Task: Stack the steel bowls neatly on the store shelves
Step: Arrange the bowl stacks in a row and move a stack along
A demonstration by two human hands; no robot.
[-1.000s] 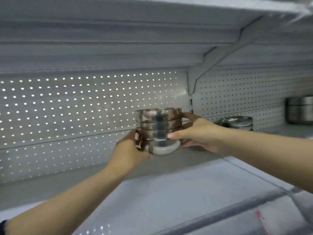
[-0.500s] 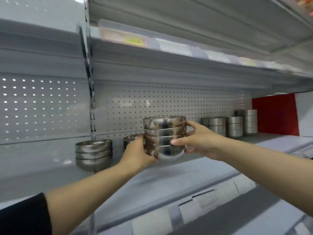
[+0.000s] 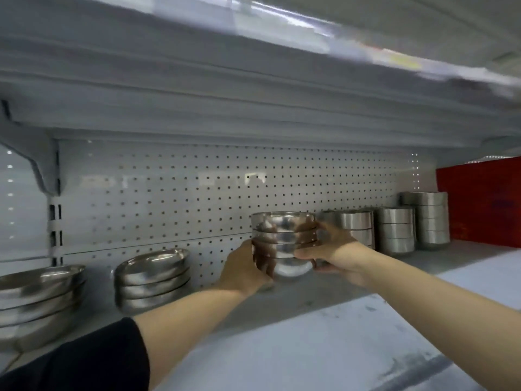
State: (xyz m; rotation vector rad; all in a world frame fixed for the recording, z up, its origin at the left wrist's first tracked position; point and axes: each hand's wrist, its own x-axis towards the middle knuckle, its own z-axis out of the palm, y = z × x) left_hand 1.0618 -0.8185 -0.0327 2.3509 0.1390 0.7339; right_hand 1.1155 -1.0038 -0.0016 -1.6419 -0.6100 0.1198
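Observation:
A stack of several nested steel bowls (image 3: 283, 241) is held just above the grey shelf (image 3: 324, 294), near the pegboard back wall. My left hand (image 3: 242, 270) grips its left side and bottom. My right hand (image 3: 334, 251) wraps its right side, thumb under the rim line. Whether the bottom bowl touches the shelf is hard to tell. Other steel bowl stacks stand on the same shelf: two wide shallow stacks at the left (image 3: 152, 277) (image 3: 36, 297) and three taller straight-sided stacks at the right (image 3: 355, 227) (image 3: 396, 230) (image 3: 431, 218).
A red box (image 3: 485, 204) stands at the far right of the shelf. The upper shelf (image 3: 253, 88) hangs low overhead, carried by a bracket (image 3: 33, 159) at the left. A lower shelf surface (image 3: 338, 348) juts out in front.
The view has shifted right and closer along the shelf. Both hands still carry the bowl stack, which now sits lower and nearer the shelf, between the shallow stacks and the tall stacks.

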